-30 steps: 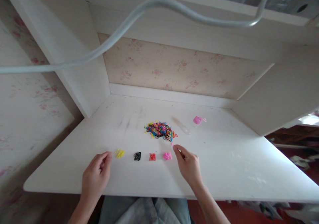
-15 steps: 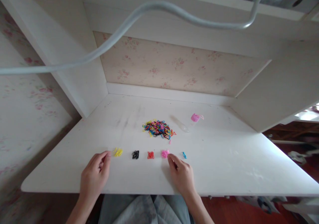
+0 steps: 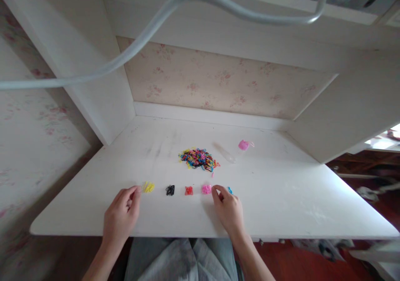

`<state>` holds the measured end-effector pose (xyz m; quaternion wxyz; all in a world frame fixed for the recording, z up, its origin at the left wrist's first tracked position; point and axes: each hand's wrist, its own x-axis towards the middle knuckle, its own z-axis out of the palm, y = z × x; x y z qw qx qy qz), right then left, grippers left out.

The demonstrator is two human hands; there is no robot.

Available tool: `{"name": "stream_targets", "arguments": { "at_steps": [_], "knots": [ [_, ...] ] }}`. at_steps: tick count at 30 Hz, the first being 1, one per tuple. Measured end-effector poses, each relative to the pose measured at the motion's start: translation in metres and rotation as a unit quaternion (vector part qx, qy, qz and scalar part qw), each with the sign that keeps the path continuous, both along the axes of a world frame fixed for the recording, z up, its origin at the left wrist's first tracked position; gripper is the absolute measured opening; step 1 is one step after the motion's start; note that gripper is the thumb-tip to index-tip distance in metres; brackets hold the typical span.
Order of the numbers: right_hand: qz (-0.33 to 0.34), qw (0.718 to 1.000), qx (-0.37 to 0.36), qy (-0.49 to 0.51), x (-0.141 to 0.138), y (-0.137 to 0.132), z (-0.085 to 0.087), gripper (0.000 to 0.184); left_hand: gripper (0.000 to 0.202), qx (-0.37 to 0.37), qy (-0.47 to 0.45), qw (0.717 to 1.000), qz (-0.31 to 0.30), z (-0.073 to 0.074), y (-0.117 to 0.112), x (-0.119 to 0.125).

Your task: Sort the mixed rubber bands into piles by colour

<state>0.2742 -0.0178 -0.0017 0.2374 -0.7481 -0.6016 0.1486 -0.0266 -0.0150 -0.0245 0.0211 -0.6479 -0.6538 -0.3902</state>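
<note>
A heap of small mixed-colour rubber bands (image 3: 198,158) lies mid-desk. In front of it is a row of small sorted piles: yellow (image 3: 148,187), black (image 3: 170,190), red (image 3: 188,190), pink (image 3: 206,189) and a few blue bands (image 3: 230,190). My left hand (image 3: 121,216) rests on the white desk (image 3: 281,202), fingers curled, thumb against forefinger just left of the yellow pile. My right hand (image 3: 228,209) has its fingertips pinched together on the desk between the pink pile and the blue bands, partly covering the blue ones. What the pinch holds is hidden.
A clear little bottle (image 3: 227,154) lies on its side behind the heap, with a pink cap (image 3: 243,145) beside it. White shelf walls enclose the desk left and right. A grey hose (image 3: 150,31) hangs overhead. My lap shows below the desk's front edge.
My right hand drew back from near the heap to the row and now sits beside the pink pile; blue bands came into view right of it. The left hand stayed still.
</note>
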Motion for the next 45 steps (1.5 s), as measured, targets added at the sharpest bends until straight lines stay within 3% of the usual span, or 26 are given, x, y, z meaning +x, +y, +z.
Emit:
{"name": "stream_targets", "arguments": {
  "at_steps": [3,6,9,14,18,24,32,45],
  "knots": [
    [0.005,0.994,-0.06,-0.093,0.0,0.018,0.02,0.035,0.02,0.006,0.003,1.0,-0.01,0.0,0.0,0.0],
    [-0.012,0.984,-0.103,-0.147,0.001,0.038,0.03,0.037,0.019,0.013,0.005,1.0,-0.005,0.001,0.0,0.0],
    [-0.013,0.976,-0.14,-0.165,0.002,0.05,0.024,0.037,0.018,0.008,-0.001,1.0,0.003,0.001,0.0,0.0],
    [-0.005,0.974,-0.143,-0.177,0.007,0.056,0.013,0.036,0.019,-0.009,-0.017,1.0,-0.01,-0.003,0.001,-0.002],
    [0.003,0.975,-0.132,-0.177,0.014,0.052,0.017,0.034,0.019,0.002,-0.016,1.0,-0.008,-0.001,0.001,-0.001],
    [0.046,0.991,-0.078,-0.094,0.023,0.024,0.018,0.031,0.018,-0.002,-0.002,1.0,-0.005,0.001,0.0,0.001],
    [0.055,0.979,-0.122,-0.156,0.02,0.007,0.005,0.031,0.017,0.0,0.004,1.0,-0.013,0.0,0.0,0.0],
    [0.084,0.973,-0.145,-0.161,0.012,0.003,0.011,0.03,0.017,-0.003,0.007,1.0,-0.009,0.001,0.0,0.001]
  ]
}}
